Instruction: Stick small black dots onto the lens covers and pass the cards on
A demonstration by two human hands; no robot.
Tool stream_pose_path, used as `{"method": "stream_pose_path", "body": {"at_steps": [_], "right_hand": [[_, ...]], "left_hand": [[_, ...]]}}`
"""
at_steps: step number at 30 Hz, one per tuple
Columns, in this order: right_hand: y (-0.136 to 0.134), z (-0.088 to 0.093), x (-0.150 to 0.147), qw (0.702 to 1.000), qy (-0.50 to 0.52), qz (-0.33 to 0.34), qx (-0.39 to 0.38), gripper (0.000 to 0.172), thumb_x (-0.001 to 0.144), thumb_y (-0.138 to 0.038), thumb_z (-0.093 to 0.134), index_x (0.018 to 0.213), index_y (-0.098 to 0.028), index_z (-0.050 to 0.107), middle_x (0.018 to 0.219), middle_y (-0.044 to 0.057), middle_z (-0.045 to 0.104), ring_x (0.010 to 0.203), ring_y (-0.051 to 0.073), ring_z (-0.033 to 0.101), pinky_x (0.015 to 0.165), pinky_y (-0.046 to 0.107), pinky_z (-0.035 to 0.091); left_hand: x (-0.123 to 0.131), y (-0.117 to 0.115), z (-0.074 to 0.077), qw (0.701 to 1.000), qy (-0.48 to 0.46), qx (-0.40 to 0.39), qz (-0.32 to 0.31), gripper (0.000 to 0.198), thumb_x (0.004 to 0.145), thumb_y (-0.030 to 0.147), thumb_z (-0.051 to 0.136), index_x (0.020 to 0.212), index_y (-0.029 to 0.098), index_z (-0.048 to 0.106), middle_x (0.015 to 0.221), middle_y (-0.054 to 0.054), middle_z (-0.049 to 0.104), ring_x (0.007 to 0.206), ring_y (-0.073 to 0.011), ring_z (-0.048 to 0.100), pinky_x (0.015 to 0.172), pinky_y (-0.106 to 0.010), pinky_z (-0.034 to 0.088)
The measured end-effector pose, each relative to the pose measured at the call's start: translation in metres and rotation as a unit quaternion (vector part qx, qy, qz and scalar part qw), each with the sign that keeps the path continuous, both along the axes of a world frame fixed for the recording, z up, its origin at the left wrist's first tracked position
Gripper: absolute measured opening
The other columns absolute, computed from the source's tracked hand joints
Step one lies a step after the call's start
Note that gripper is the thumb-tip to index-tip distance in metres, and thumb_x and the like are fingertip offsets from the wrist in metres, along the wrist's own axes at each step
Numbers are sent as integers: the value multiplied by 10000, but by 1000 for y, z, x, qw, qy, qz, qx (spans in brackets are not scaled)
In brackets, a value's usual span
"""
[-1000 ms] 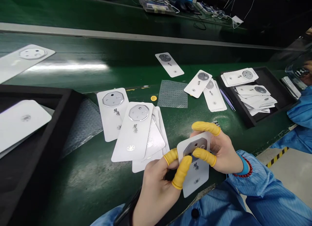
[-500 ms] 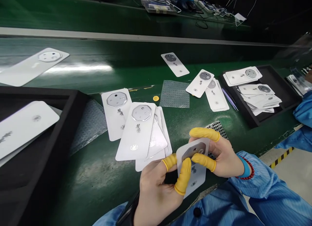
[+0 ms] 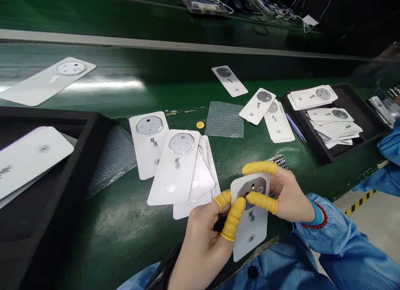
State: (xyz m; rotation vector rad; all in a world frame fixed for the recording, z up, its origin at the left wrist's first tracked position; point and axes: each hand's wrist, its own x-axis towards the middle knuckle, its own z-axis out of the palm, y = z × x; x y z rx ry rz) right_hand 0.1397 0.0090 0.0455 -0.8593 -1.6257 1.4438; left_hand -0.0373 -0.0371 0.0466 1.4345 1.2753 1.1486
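Panel (image 3: 251,229), white with a grey octagonal plate near one end, sits between a person's two hands at the near edge of a green workbench (image 3: 121,227). Its long axis runs away from the body, plate end farther off, lower end toward the person's blue clothing (image 3: 331,240); whether that end touches the bench cannot be told. The left hand (image 3: 206,227) pinches the left edge, index finger at the side, thumb tip on the plate. The right hand (image 3: 287,194) grips the upper right corner, thumb across the plate, index finger along the far edge. Both hands touch it, equally near the plate, thumbs almost meeting.

Just beyond the right hand lies a perforated sheet (image 3: 280,160). To the left, similar panels overlap in a fanned pile (image 3: 175,167), with a black tray (image 3: 79,161) beyond them. Farther off are a bubble-wrap square (image 3: 225,119), purple tweezers (image 3: 295,127), a second black tray (image 3: 321,154) and one lone panel (image 3: 231,82).
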Motion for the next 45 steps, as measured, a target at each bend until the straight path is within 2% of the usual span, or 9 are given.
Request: {"method": "stream_pose_path", "body": {"at_steps": [4,7,11,14,19,25,32,42,45], "right_hand": [[0,-2,1,1000,-7,-15,25,411,876,-271,727,1255,-227,576,1107,61,711,882,141,736,738,222,635],[0,-2,0,986,-54,-73,141,392,870,-287,735,1235,-237,601,1166,85,666,1033,197,686,824,316,623],[2,1,-1,919,-136,-102,354,180,906,-181,664,1080,-223,684,1267,121,613,1157,247,617,924,439,567],[1,3,1,885,-181,-90,419,155,928,-162,613,1058,-199,688,1273,142,626,1203,267,597,969,503,534],[-3,4,4,865,-237,-72,437,160,933,-132,579,1002,-207,702,1243,123,679,1267,243,571,1102,543,423],[-1,12,7,855,-249,-23,454,150,962,-146,557,1014,-170,695,1176,128,722,1202,195,639,1096,426,468],[2,14,13,816,-275,57,506,221,978,-171,513,1078,-86,691,1234,208,686,1351,283,511,1048,477,520],[-5,11,12,813,-289,20,505,277,994,-143,426,1083,-72,679,1202,217,696,1343,279,515,1013,435,573],[-10,13,10,796,-300,27,525,321,982,-117,391,1132,-26,659,1228,243,677,1378,324,461,1024,479,558]], "left_hand": [[3,4,7,991,-121,-55,-20,89,844,179,657,839,204,742,720,5,784,582,-126,727,561,-148,573],[5,6,10,977,-189,-95,-20,72,843,251,716,873,216,772,749,-5,794,594,-136,733,561,-156,582],[5,7,12,968,-229,-107,-3,139,814,349,761,867,226,798,758,-22,798,592,-150,734,551,-167,588],[6,7,15,966,-239,-97,8,130,794,360,779,863,253,810,748,-8,797,588,-133,731,582,-148,584],[7,8,18,965,-242,-97,16,140,786,363,784,859,249,821,731,-22,795,567,-146,730,558,-155,585],[4,4,11,970,-221,-97,28,81,812,265,753,857,257,821,737,-14,796,564,-141,725,565,-155,584],[2,5,10,973,-211,-91,33,168,803,142,693,860,244,814,765,-11,801,585,-154,737,560,-166,588],[3,0,12,973,-210,-85,43,234,805,117,664,886,278,812,731,18,791,517,-128,695,502,-154,567],[4,-1,14,974,-208,-80,44,265,795,94,647,876,284,812,699,26,778,515,-125,685,499,-153,562]]}}
